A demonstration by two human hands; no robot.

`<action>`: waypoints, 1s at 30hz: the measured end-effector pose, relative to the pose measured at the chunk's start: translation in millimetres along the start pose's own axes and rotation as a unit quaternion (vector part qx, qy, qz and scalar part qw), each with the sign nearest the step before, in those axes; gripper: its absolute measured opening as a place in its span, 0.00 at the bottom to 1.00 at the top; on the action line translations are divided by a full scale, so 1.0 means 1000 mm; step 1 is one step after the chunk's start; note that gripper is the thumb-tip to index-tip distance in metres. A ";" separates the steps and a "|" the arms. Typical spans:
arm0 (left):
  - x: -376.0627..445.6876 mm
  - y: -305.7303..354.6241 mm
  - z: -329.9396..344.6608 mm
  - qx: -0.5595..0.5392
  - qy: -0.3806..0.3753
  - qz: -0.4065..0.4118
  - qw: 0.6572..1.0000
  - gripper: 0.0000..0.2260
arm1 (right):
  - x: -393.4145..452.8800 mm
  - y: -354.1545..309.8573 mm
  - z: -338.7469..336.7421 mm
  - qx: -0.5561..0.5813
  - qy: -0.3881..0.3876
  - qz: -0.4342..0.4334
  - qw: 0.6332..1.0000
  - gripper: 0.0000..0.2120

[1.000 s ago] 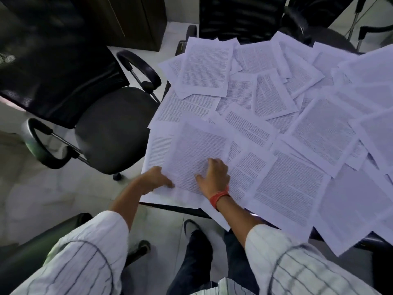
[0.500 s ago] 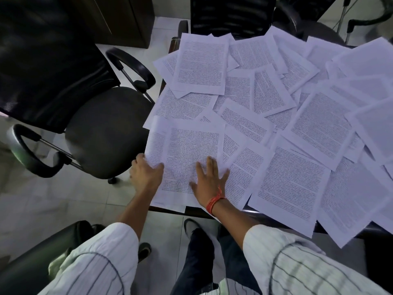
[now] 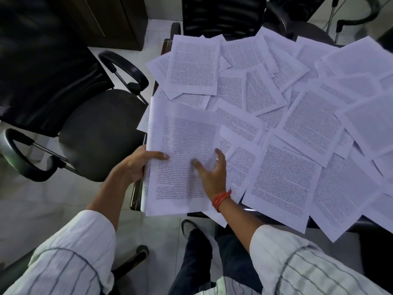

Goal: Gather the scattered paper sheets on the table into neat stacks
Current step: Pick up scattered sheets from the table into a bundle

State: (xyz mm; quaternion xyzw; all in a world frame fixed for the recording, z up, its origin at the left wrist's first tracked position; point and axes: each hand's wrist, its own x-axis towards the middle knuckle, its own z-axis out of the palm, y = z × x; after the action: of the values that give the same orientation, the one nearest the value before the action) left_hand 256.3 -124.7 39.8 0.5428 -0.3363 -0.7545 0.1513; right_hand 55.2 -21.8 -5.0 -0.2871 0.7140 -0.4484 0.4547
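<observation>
- Head view, looking down at a dark table (image 3: pixel 136 194) that's basically buried in printed paper sheets (image 3: pixel 308 128), all overlapping at random angles and running off toward the far and right edges.
- At the near left corner there's a small stack of sheets (image 3: pixel 182 150), a few pages roughly lined up, with its near end hanging off the table edge. The top page is a bit blurry.
- Left hand (image 3: pixel 136 165) grips the stack's left edge: thumb lies on top of the page, the other fingers curl underneath where you can't see them.
- Right hand (image 3: pixel 210 171) rests on the right part of the same stack, fingers spread and mostly straight, palm side down on the paper, not pinching anything. It's smeared with blur, so finer detail is a no-go. Orange band (image 3: pixel 221 198) on that wrist.
- Both sleeves are white with thin dark stripes.
- Black office chair (image 3: pixel 95 133) with curved armrests sits just left of the table, another black chair (image 3: pixel 221 15) at the far side, pale tiled floor (image 3: pixel 53 201) below.
</observation>
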 end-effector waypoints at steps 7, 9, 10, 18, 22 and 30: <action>0.037 0.031 0.024 0.169 0.157 0.062 0.971 0.24 | 0.031 -0.011 -0.030 0.105 0.146 0.137 0.974 0.26; 0.055 0.027 0.029 0.242 0.203 0.077 0.946 0.23 | 0.033 -0.002 -0.031 0.068 0.174 0.176 0.967 0.23; 0.061 0.024 0.033 0.281 0.203 0.080 0.934 0.26 | 0.032 0.004 -0.030 0.049 0.170 0.191 0.966 0.22; 0.071 0.002 0.066 0.509 0.177 0.016 0.842 0.38 | 0.012 0.003 -0.012 -0.166 0.120 0.232 0.951 0.48; 0.069 0.003 0.076 0.454 0.201 0.012 0.868 0.36 | 0.016 0.006 -0.005 -0.083 0.105 0.233 0.963 0.48; 0.050 0.029 0.089 0.223 -0.022 -0.036 0.974 0.21 | 0.007 0.022 -0.053 0.090 0.132 0.191 0.968 0.14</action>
State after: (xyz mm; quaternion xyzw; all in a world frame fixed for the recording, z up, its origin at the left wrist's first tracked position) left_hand 152.0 -145.0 40.4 0.5581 -0.4794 -0.6772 -0.0086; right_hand 4.4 1.9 -17.6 -0.0411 0.7660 -0.4495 0.4577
